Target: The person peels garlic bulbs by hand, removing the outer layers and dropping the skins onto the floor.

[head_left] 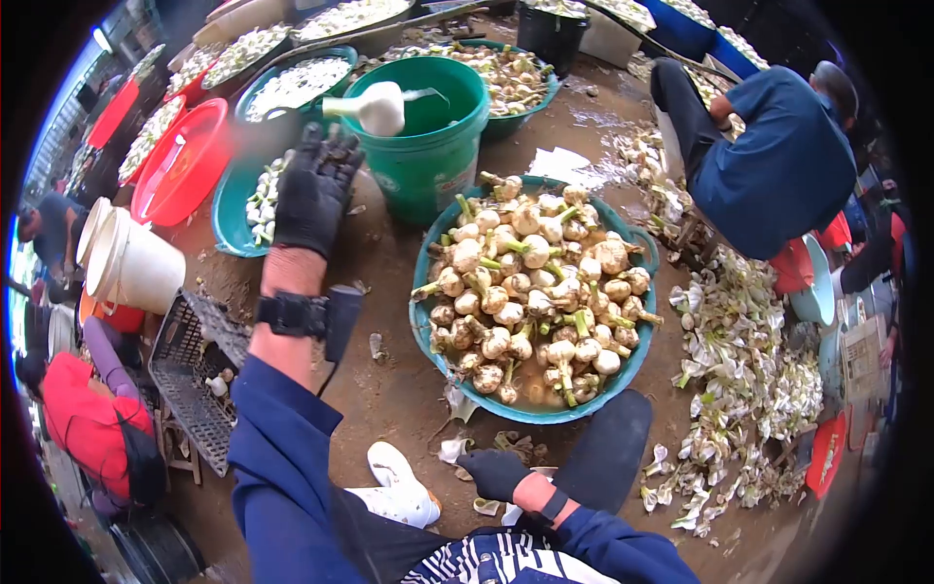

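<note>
Head view, far left: a person in red [92,423] is bending forward, and white buckets [146,265] are leaning over beside a red basin [185,170]. Below them, a black crate [181,365] is lying at a tilt on the wet brown floor [389,331]. Next, a green basin [225,216] is holding peeled white bulbs, partly behind the left hand [313,185]. That hand, in a black glove, is hovering palm down with its grip open and fingers out straight. Just right of it, a loose garlic bulb [379,107] is hanging at the near left of the mouth of a green bucket [428,161] (whether it is touching the rim, I cannot tell). Lower down, the right hand [498,474], also gloved, is hovering near some peelings; whether it is gripping anything, I cannot tell. Above it, a blue-green tub [525,417] is holding a heap of stalked, soil-stained garlic [530,253]. At right, a person in dark blue [778,161] is sitting hunched, and a pile of husks [739,399] is spreading below.
</note>
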### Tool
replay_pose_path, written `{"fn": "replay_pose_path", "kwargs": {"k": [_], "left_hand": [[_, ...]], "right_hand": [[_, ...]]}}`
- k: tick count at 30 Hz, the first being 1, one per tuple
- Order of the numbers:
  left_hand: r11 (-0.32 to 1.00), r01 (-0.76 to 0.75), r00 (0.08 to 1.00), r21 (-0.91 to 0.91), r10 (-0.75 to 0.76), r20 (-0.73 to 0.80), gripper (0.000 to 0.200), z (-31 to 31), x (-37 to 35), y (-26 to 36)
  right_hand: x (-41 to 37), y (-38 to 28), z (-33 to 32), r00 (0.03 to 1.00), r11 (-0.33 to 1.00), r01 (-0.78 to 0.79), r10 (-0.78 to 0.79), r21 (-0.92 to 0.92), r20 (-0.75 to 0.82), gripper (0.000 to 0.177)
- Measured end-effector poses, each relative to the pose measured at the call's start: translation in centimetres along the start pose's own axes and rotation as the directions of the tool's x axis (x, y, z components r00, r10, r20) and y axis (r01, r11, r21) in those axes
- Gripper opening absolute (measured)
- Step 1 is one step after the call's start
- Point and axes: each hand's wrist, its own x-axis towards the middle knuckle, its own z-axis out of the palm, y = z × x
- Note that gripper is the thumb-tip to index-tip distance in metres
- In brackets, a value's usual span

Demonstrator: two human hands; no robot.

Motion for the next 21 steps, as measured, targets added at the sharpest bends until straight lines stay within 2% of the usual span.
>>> {"fn": "replay_pose_path", "kwargs": {"k": [2, 3, 4, 5, 6, 7, 8, 10, 11, 12, 14, 16, 19, 20, 21], "left_hand": [[0.992, 0.116, 0.993, -0.048, -0.117, -0.023, 0.045, 1.1, 0.1, 0.1], [0.993, 0.12, 0.974, 0.012, -0.12, 0.194, 0.042, -1.5, 0.0, -1.0], [0.96, 0.18, 0.978, 0.214, -0.197, 0.066, 0.038, -0.3, -1.6, -1.5], [0.899, 0.292, 0.934, 0.327, -0.342, 0.106, 0.034, 0.3, -4.0, -1.8], [0.838, 0.352, 0.904, 0.418, -0.42, 0.08, 0.033, -0.2, -6.8, -2.4], [0.788, 0.363, 0.873, 0.497, -0.474, 0.114, 0.034, -1.4, -9.1, -2.9], [0.748, 0.383, 0.842, 0.542, -0.524, 0.127, 0.032, -2.6, -11.5, -3.4], [0.616, 0.474, 0.753, 0.629, -0.654, 0.073, 0.026, -3.9, -15.6, -3.5], [0.567, 0.47, 0.72, 0.676, -0.69, 0.078, 0.026, -4.7, -17.4, -3.6], [0.537, 0.496, 0.689, 0.682, -0.721, 0.067, 0.025, -4.8, -18.9, -3.4], [0.512, 0.546, 0.663, 0.663, -0.748, 0.03, 0.024, -4.2, -21.6, -2.9], [0.512, 0.581, 0.658, 0.633, -0.753, 0.004, 0.024, -4.2, -24.0, -2.8], [0.463, 0.589, 0.649, 0.662, -0.76, -0.046, 0.024, -3.6, -26.5, -3.0], [0.375, 0.619, 0.612, 0.69, -0.781, -0.124, 0.024, -3.2, -27.1, -3.1], [0.407, 0.613, 0.628, 0.677, -0.771, -0.105, 0.024, -3.3, -27.8, -3.6]], "right_hand": [[-0.5, 0.8, -0.5, 0.999, 0.999, -0.011, 0.01, -0.031, -0.034, 0.019], [-0.7, 1.5, -0.3, 0.997, 0.998, -0.018, 0.014, -0.058, -0.075, 0.014], [-1.0, 1.9, -1.1, 0.994, 0.997, -0.064, 0.06, -0.04, -0.092, 0.013], [-1.0, 2.3, -2.6, 0.989, 0.994, -0.103, 0.1, -0.023, -0.109, 0.013], [-0.9, 2.9, -4.1, 0.983, 0.991, -0.137, 0.135, -0.006, -0.123, 0.013], [-0.9, 4.4, -4.9, 0.936, 0.98, -0.186, 0.2, 0.074, -0.29, 0.016], [-0.8, 6.3, -5.8, 0.858, 0.963, -0.216, 0.265, 0.159, -0.44, 0.019], [0.3, 10.6, -9.7, 0.706, 0.886, -0.381, 0.462, 0.263, -0.536, 0.028], [0.6, 12.7, -11.2, 0.522, 0.892, -0.245, 0.452, 0.381, -0.723, 0.03], [1.3, 15.9, -12.8, 0.45, 0.872, -0.346, 0.477, 0.345, -0.755, 0.033], [2.9, 21.4, -16.1, 0.282, 0.872, -0.426, 0.382, 0.241, -0.88, 0.043], [4.0, 24.0, -20.0, 0.256, 0.785, -0.534, 0.504, 0.314, -0.825, 0.057], [6.3, 28.2, -22.1, 0.193, 0.709, -0.631, 0.538, 0.316, -0.821, 0.07], [6.9, 29.1, -22.8, 0.216, 0.621, -0.695, 0.661, 0.362, -0.719, 0.069], [7.2, 29.6, -23.1, 0.248, 0.585, -0.736, 0.703, 0.342, -0.667, 0.067]]}}
